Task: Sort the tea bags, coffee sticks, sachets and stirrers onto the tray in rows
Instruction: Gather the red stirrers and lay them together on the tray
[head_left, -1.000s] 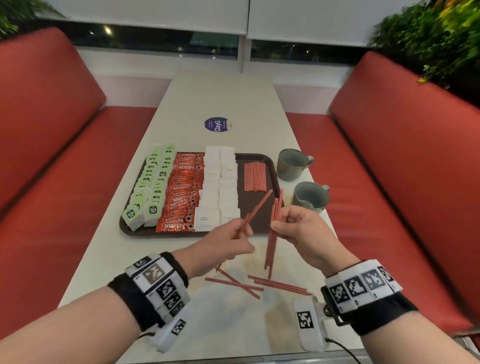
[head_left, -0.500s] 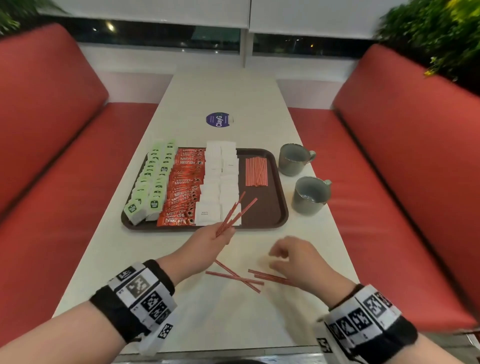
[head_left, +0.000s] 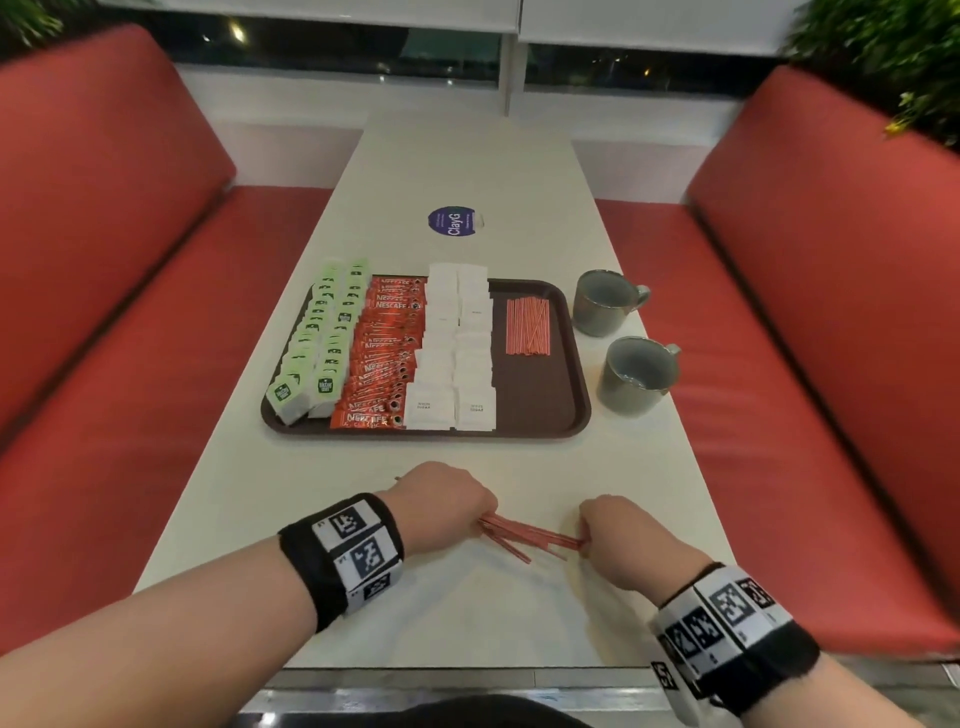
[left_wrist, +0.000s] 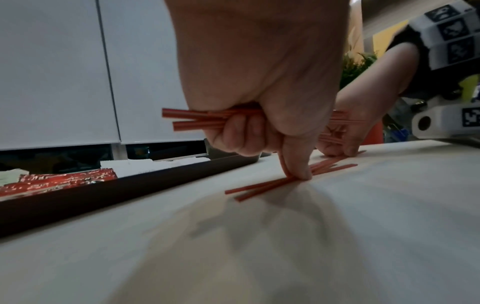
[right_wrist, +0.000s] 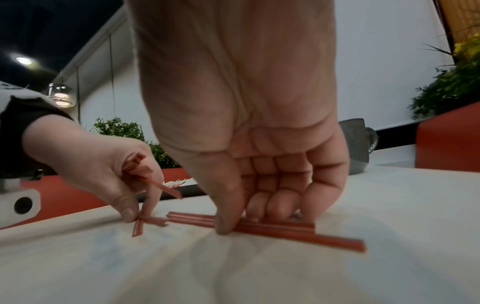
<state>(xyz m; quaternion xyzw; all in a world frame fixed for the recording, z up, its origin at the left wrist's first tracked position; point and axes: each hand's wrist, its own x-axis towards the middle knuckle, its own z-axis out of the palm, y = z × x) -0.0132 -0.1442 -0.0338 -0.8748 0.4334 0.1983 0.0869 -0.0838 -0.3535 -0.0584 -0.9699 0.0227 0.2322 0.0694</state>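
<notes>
Left hand (left_wrist: 259, 98) fisted round gathered stirrers (left_wrist: 192, 118), thumb pinning loose ones (head_left: 524, 538) — right hand (right_wrist: 249, 168) pinching far ends, likely to bundle.

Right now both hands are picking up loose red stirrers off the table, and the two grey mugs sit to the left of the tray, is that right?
Not quite. The head view shows the two grey mugs to the right of the tray, not the left. The rest holds: the left hand and right hand are gathering loose red stirrers off the table.
</notes>
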